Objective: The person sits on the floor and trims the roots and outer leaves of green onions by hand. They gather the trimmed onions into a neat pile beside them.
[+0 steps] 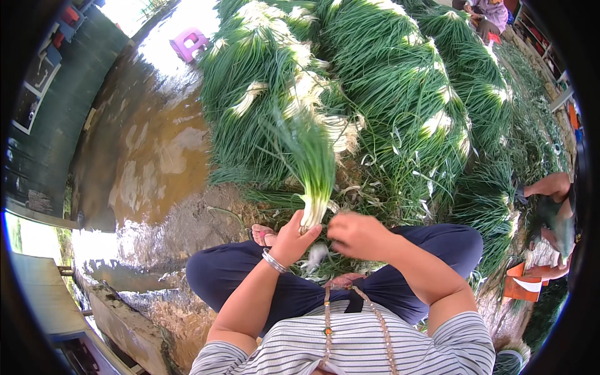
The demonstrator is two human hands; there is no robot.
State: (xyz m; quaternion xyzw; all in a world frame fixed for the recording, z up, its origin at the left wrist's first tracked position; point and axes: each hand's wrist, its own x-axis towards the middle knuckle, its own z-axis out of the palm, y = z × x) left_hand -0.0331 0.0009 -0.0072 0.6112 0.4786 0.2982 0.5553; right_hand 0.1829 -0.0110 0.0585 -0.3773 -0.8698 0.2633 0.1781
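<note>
My left hand [294,237] grips a bunch of green onions [310,169] at its white root end, holding it upright above my lap. My right hand [356,232] is closed right beside the white ends, its fingers pinching at the roots. I sit cross-legged in dark blue trousers and a striped shirt. A silver bangle [273,260] rings my left wrist.
Big heaps of green onions [375,87] lie ahead and to the right. Wet muddy ground [150,162] spreads to the left, with a pink stool [189,42] beyond. Another person's arm [550,186] works at the right edge; a further person [487,14] sits at the back.
</note>
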